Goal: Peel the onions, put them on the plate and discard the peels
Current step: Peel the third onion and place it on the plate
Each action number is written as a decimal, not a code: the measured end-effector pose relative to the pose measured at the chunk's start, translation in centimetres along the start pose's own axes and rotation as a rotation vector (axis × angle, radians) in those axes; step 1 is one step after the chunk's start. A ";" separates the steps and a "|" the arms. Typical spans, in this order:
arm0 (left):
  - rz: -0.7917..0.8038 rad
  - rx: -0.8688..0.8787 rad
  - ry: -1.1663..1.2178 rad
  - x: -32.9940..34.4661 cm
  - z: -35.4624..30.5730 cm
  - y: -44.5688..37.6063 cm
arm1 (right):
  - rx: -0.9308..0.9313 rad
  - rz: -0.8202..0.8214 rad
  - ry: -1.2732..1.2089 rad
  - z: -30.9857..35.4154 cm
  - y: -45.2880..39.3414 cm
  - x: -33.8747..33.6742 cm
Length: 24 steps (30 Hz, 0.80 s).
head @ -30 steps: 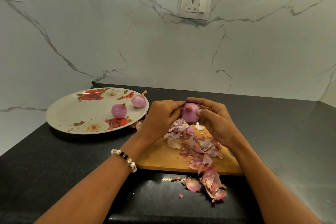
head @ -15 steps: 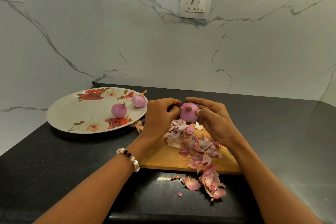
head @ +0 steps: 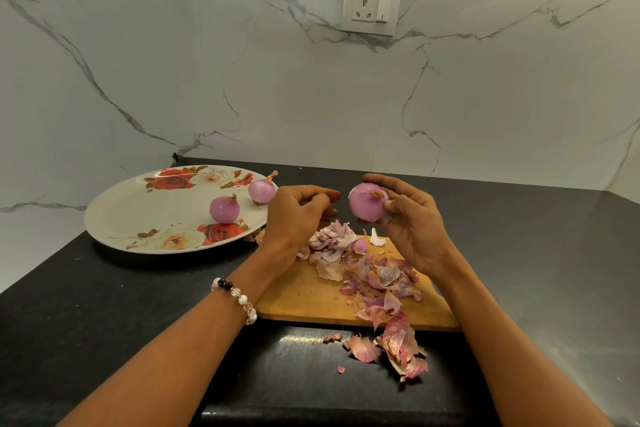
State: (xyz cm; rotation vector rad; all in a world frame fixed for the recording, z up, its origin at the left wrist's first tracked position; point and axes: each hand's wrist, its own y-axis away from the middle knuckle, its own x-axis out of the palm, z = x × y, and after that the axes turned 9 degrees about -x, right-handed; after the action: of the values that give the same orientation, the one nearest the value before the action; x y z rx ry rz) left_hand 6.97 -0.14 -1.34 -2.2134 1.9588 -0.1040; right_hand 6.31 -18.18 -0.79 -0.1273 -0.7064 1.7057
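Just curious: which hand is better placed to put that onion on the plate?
Probably right: the right hand grips the onion. The left hand, curled, seems empty, though nearer the plate.

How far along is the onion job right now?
Done: two peeled onions sit on the plate. In hand: the right hand holds a third onion, nearly bare; the left hand is off it. Left: plating it and discarding the peels on the cutting board and counter.

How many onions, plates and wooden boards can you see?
Onions: 3, two on the plate, one in the right hand
Plates: 1
Wooden boards: 1
Total: 5
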 end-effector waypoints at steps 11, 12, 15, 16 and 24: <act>0.212 0.195 -0.129 -0.2 -0.2 0.1 | 0.055 0.050 0.081 -0.6 -0.1 -0.5; 0.216 0.214 -0.146 -0.3 -0.2 0.2 | 0.060 0.055 0.069 -0.5 -0.1 -0.5; 0.217 0.290 -0.225 -0.5 -0.2 0.4 | 0.084 0.065 0.043 -0.5 -0.2 -0.6; 0.212 0.316 -0.249 -0.5 -0.2 0.5 | 0.088 0.067 0.043 -0.5 -0.2 -0.6; 0.133 0.417 -0.311 -0.4 -0.1 0.5 | 0.076 0.086 0.022 -0.4 0.0 -0.6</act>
State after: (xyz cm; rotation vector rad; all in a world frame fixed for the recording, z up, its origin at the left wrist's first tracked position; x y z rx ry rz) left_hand 6.39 0.23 -1.31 -1.7171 1.7224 -0.1278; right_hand 6.66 -18.60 -1.34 -0.1248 -0.6270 1.8085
